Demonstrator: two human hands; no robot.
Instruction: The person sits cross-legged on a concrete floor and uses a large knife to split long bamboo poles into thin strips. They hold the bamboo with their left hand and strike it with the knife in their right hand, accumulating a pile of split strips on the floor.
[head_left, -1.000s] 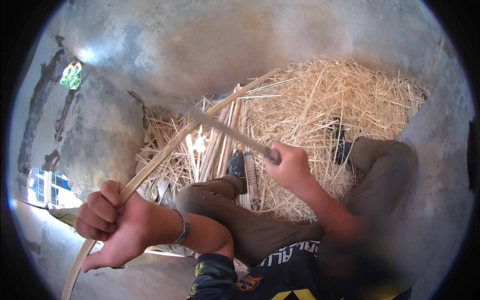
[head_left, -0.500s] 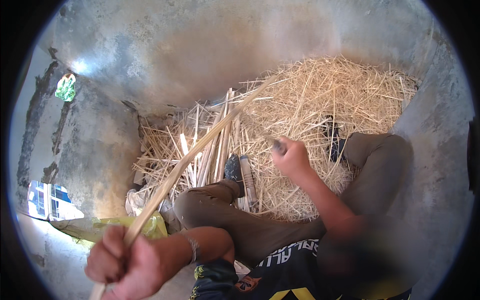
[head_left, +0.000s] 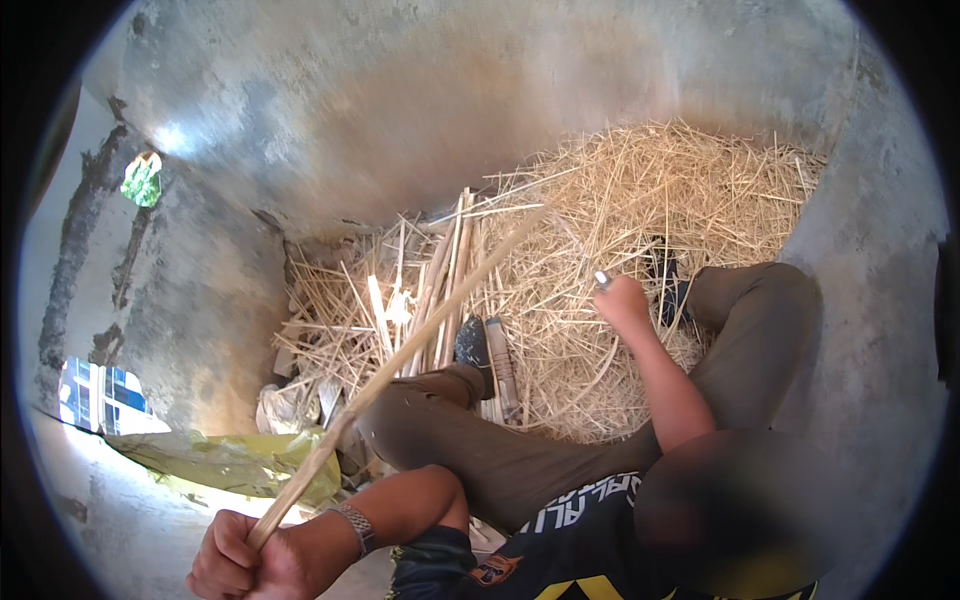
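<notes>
A long pale wooden strip [head_left: 400, 355] slants from the lower left up over my left leg toward the shavings. My left hand [head_left: 245, 560] is closed around its near end. My right hand [head_left: 626, 305] is closed on a short tool [head_left: 602, 279], whose shiny end juts out past the fingers; the rest is hidden in the fist, so its kind cannot be told. This hand is apart from the strip, above a wide heap of thin straw-coloured shavings [head_left: 680, 190].
Several long strips [head_left: 440, 280] lie beside my left shoe [head_left: 471, 345], as does a notched wooden piece [head_left: 502, 370]. My legs are bent, with my right shoe [head_left: 672, 300] in the shavings. A yellowish sheet [head_left: 230, 462] lies at left. Concrete walls [head_left: 430, 110] enclose the floor.
My right hand has moved to the right, and its tool now shows a bright end. My left hand has shifted slightly; the strip's far end sits lower.
</notes>
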